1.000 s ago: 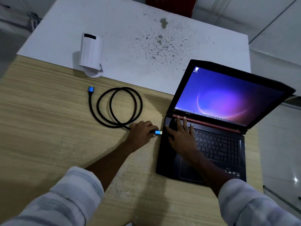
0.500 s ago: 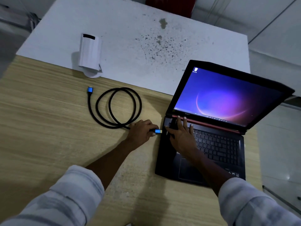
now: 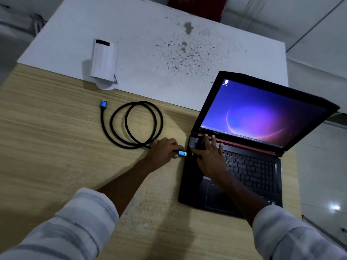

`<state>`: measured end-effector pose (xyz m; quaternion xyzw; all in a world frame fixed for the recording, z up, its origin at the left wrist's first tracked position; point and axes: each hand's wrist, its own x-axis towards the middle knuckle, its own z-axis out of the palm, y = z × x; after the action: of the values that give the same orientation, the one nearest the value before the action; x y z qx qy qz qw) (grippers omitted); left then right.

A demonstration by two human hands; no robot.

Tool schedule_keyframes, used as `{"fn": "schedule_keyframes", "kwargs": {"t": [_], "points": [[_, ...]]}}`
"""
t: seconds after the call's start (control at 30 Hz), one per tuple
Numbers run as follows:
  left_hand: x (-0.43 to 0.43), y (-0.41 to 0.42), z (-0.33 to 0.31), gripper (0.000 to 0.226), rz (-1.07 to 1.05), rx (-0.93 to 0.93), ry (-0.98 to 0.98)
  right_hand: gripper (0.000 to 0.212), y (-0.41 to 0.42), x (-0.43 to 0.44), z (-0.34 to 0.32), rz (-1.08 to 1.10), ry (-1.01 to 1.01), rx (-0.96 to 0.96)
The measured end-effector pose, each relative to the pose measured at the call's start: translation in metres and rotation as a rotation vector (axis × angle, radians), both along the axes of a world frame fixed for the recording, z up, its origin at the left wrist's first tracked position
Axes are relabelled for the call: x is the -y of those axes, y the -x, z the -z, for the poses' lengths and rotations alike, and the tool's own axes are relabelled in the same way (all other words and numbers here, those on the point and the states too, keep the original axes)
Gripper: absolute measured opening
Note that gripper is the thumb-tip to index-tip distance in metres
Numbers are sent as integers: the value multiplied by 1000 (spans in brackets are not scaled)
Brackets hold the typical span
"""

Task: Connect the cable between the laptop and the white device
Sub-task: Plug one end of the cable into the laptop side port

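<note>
While left hand (image 3: pixel 163 152) pinches black braided cable's (image 3: pixel 131 124) rigid blue plug (image 3: pixel 181 153), right hand (image 3: pixel 210 156) lies flat, steadying black laptop (image 3: pixel 195 184); cord looks light, springy.

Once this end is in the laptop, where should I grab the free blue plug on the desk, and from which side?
Pinch the free blue plug by its blue shell, coming from the laptop side. It lies flat, tip toward the white device, with cable trailing back, so gripping there probably leaves the tip clear.
</note>
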<state>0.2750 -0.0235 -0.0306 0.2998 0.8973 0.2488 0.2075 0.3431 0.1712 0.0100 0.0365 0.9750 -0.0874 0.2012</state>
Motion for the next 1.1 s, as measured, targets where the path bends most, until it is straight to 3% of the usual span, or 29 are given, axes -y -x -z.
{"fn": "schedule_keyframes", "kwargs": {"t": [0.63,0.97,1.1], "points": [[-5,0,0,31,-36,44,-65,54,2,1,3,-27,-46,73],[-11,3,4,24,92,-95,-65,56,5,-2,-1,-92,-105,136],[-10,3,4,31,20,18,-137,58,3,-2,1,-97,-100,142]]}}
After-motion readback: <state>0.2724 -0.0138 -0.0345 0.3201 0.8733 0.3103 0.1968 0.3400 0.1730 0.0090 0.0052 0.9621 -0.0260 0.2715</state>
